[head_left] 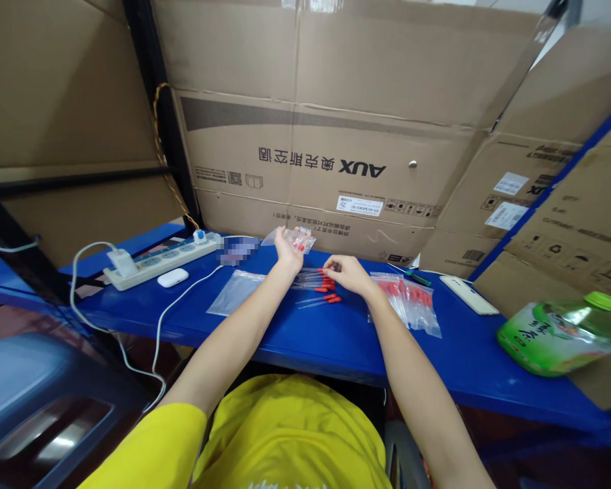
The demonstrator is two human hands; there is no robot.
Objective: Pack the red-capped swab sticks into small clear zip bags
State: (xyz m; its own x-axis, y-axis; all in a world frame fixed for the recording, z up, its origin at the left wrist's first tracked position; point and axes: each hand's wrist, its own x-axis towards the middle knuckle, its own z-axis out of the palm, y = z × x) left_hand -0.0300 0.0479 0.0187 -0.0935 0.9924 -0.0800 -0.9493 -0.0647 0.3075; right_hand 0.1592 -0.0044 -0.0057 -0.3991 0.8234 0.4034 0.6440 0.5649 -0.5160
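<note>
My left hand (288, 246) is raised above the blue table (305, 333), its fingers closed on a small clear plastic bag (296, 239) with red-tipped pieces inside. My right hand (347, 272) rests on the table, fingers pinched at a loose bunch of thin red-capped sticks (322, 288) lying between my hands. Right of that hand is a pile of filled clear bags (410, 303) showing red caps. An empty clear bag (235, 292) lies flat to the left of my left forearm.
A white power strip (163, 261) with a charger and cables sits at the back left, a white earbud case (173, 277) in front of it. A white phone (468, 294) and a green bottle (557, 334) lie at the right. Cardboard boxes (326, 136) wall the back.
</note>
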